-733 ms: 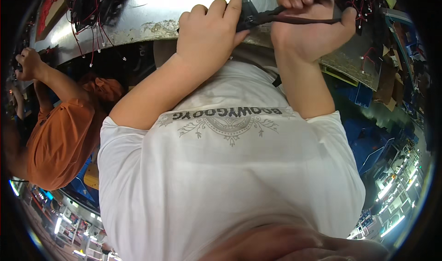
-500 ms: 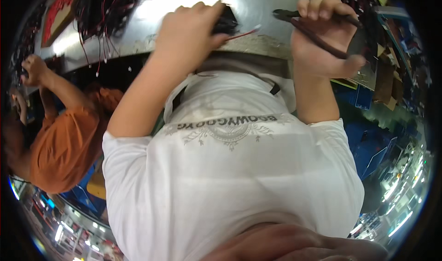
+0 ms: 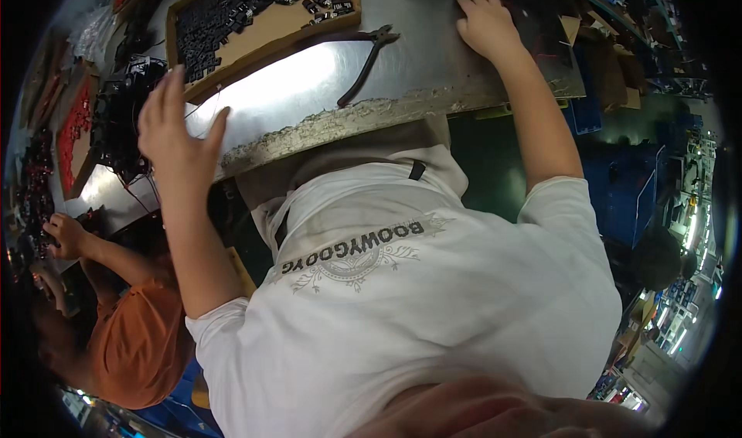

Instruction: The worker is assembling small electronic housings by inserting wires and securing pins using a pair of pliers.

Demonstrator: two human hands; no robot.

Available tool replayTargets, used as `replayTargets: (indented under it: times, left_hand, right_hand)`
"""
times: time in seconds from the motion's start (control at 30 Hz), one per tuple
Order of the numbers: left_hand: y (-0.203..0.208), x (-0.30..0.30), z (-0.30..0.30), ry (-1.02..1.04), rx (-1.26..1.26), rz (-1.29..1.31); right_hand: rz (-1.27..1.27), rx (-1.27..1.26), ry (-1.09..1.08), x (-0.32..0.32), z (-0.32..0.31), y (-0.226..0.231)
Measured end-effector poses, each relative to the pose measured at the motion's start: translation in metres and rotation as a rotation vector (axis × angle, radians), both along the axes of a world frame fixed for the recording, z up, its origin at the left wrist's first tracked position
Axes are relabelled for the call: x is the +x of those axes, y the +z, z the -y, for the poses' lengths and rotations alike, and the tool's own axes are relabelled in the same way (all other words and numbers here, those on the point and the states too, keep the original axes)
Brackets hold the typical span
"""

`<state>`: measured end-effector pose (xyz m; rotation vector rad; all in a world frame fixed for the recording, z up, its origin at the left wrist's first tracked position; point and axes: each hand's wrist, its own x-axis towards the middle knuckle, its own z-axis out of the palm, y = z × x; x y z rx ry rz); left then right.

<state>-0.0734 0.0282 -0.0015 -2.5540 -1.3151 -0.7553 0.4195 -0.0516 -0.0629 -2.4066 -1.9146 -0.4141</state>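
Observation:
Fingers spread and holding nothing, my left hand (image 3: 176, 132) hovers over the table's near edge at the left. It is beside a black bundle of wired parts (image 3: 127, 117) and just below the left end of a cardboard tray (image 3: 259, 45). A pair of cutting pliers (image 3: 363, 71) with dark handles lies spread on the metal table (image 3: 433, 59), by the tray's near right corner. My right hand (image 3: 491, 30) lies low over the table at the far right, fingers stretched out toward a dark pile of wired parts (image 3: 533, 5). Nothing shows in it.
The tray holds many small black parts (image 3: 232, 20). At far left stands a box of red parts (image 3: 73, 132). Another person in an orange shirt (image 3: 143, 345) works at the left, their hand (image 3: 68, 235) on the bench. Blue bins (image 3: 618, 183) stand at the right.
The pliers have left my right hand and lie on the table. My left hand has let go of the black part with red wire and moved left; my right hand reaches farther forward.

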Motion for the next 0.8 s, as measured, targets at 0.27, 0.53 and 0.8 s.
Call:
replayTargets:
  times: [0.27, 0.53, 0.8]
  left_hand:
    - [-0.013, 0.026, 0.016, -0.149, -0.098, 0.058]
    - [-0.008, 0.042, 0.022, -0.191, -0.128, 0.034]
    - [0.028, 0.11, 0.061, -0.434, -0.033, 0.2]
  right_hand:
    - [-0.192, -0.047, 0.009, 0.044, 0.023, 0.034]
    - [-0.039, -0.054, 0.215, 0.042, 0.007, 0.06]
    - [-0.282, 0.079, 0.608, -0.131, -0.001, 0.118]
